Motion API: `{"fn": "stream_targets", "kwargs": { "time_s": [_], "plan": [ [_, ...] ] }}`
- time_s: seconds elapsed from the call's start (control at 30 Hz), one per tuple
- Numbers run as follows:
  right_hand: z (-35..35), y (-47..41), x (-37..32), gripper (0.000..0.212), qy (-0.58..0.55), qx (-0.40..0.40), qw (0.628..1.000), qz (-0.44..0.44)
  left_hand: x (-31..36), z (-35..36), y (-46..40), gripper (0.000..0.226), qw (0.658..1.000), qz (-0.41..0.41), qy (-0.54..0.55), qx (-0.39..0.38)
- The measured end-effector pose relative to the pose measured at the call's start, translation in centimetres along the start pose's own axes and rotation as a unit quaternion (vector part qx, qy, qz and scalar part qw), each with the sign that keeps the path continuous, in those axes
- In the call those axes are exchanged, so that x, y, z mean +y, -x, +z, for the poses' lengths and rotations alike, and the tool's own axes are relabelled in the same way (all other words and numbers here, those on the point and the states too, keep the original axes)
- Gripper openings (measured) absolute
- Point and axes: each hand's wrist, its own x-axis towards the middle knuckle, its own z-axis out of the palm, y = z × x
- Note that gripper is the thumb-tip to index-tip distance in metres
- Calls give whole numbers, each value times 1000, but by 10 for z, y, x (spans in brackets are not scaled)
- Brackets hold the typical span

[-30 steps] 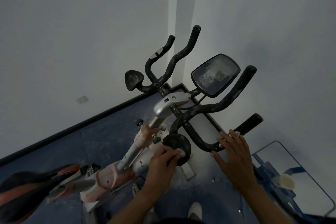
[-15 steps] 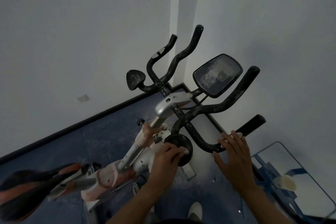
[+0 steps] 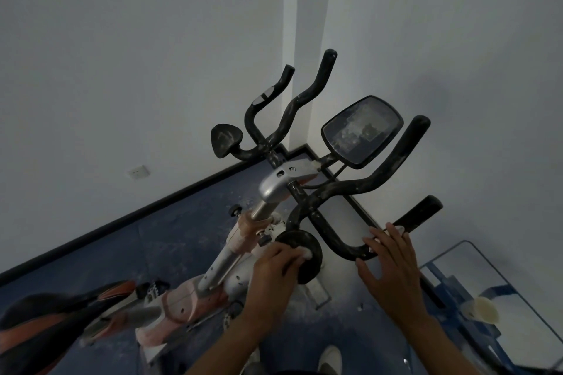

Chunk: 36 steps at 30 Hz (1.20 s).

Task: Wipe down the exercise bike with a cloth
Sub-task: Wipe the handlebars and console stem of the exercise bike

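Note:
A dusty exercise bike stands in a room corner, with black handlebars, a console screen and a black and orange saddle at lower left. My left hand holds a small white cloth against the near round black elbow pad; most of the cloth is hidden under the fingers. My right hand lies with fingers spread on the lower right handlebar loop, beside the short black grip.
White walls close in behind and to the right of the bike. A glass-topped table with a blue frame stands at lower right with a pale round object on it. The floor is blue. My shoe shows below.
My left hand has shifted the cloth slightly to the right across the elbow pad. The right hand stays on the handlebar.

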Motion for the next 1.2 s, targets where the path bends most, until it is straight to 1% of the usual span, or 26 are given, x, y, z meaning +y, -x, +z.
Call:
{"fn": "stream_targets", "kwargs": {
  "time_s": [0.07,0.17,0.27,0.33,0.43,0.53,0.6,0.7,0.8,0.87,0.93,1.1,1.13,1.2],
  "plan": [
    [-1,0,0,44,2,-4,1000,4,16,14,-8,13,999,40,-3,-18],
    [-2,0,-2,42,3,-4,1000,6,14,22,-5,21,996,74,-14,-41],
    [-2,0,-2,42,0,0,1000,5,-13,10,4,13,997,55,-43,-15],
    [-1,0,-1,41,-2,0,1000,8,-33,1,10,16,999,18,-51,1],
    [-1,0,-1,41,-4,-2,1000,11,-35,-1,10,16,999,11,-42,14],
    [-2,-1,-3,41,3,-6,1000,12,-7,14,-2,13,998,52,-29,22],
    [-2,-1,-3,41,6,-9,1000,14,7,26,-9,14,996,85,-29,4],
    [-3,-1,-3,41,1,-9,1000,13,3,24,-7,15,994,99,-32,-11],
    [-3,-1,-3,40,-4,-6,1000,10,-24,9,1,15,995,73,-63,-2],
    [-2,-1,-2,39,-4,-2,1000,11,-41,0,6,16,997,39,-64,1],
    [-2,-1,-3,39,-4,-1,1000,14,-47,-3,8,18,998,24,-59,2],
    [-3,-1,-4,40,-1,-6,1000,14,-2,7,-12,16,999,29,-12,40],
    [-2,-1,-3,40,1,-8,1000,14,7,12,-17,16,999,33,-8,36],
    [-2,0,-2,40,5,-10,1000,16,18,20,-20,16,998,67,-13,12]
  ]
}}
